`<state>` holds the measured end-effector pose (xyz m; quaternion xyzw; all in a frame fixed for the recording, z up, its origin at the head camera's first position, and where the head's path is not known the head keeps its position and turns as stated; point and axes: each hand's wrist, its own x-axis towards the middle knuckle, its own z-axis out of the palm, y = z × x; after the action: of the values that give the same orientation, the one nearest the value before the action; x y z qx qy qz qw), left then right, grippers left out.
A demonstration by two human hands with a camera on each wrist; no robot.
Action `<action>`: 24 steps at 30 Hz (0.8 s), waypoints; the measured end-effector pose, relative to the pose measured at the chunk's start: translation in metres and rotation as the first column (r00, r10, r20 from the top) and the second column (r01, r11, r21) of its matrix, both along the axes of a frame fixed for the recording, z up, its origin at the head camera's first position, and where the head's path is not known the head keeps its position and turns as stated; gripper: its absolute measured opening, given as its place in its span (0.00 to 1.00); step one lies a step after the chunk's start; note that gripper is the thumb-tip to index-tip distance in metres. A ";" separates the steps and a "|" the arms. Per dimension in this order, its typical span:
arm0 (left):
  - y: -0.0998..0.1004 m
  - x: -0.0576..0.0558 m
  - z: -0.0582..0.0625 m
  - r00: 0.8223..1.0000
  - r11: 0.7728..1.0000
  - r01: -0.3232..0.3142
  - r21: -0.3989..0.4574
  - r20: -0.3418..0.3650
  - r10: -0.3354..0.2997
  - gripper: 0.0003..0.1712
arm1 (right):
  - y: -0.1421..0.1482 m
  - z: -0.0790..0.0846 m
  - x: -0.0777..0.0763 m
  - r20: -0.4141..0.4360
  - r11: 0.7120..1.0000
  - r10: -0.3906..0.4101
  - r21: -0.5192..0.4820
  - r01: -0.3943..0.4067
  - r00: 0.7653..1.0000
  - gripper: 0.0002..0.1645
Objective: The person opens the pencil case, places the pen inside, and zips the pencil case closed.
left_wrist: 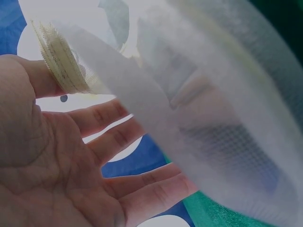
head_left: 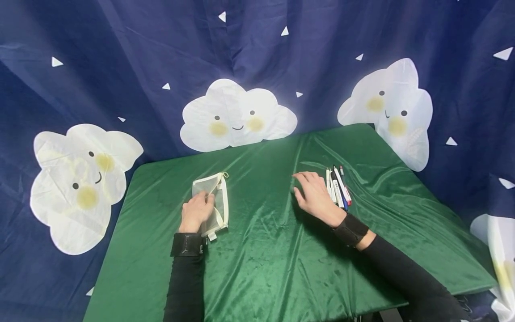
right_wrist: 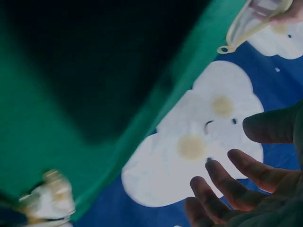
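On the left of the head view, my left hand (head_left: 196, 209) holds a white mesh zip pouch (head_left: 206, 184) with cream edging. The left wrist view has the thumb at the pouch's zip edge (left_wrist: 59, 61) and the other fingers reaching under the mesh, blurred through it. My right hand (head_left: 315, 197) hovers over the cloth with nothing in it, its fingers loosely bent and spread in the right wrist view. Just to its right lies a bunch of pens (head_left: 337, 185), mostly white, with dark, blue and red parts.
A green cloth (head_left: 257, 250) with wrinkles covers the table. Behind it hangs a dark blue curtain (head_left: 193, 49) printed with smiling clouds and small white triangles. The table's right front edge runs below my right forearm.
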<state>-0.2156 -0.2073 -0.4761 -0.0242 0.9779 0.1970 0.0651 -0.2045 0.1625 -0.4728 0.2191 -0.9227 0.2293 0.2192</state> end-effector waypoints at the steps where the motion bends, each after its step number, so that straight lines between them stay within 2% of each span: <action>1: 0.000 0.000 -0.001 1.000 1.000 0.000 0.000 -0.003 0.000 0.31 | 0.005 -0.002 -0.001 -0.001 1.000 -0.007 0.004 0.007 1.000 0.22; 11: 0.001 -0.001 -0.001 1.000 1.000 0.000 0.002 -0.012 0.000 0.31 | 0.044 -0.013 -0.015 -0.007 0.995 -0.075 0.059 0.075 0.997 0.21; 24: 0.000 -0.002 -0.002 1.000 1.000 0.002 -0.001 -0.019 -0.002 0.31 | 0.079 -0.016 -0.022 0.110 0.977 -0.182 0.129 0.168 0.977 0.22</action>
<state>-0.2175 -0.2069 -0.4783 -0.0214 0.9786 0.1967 0.0560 -0.2266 0.2411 -0.4893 0.1352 -0.9620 0.1667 0.1690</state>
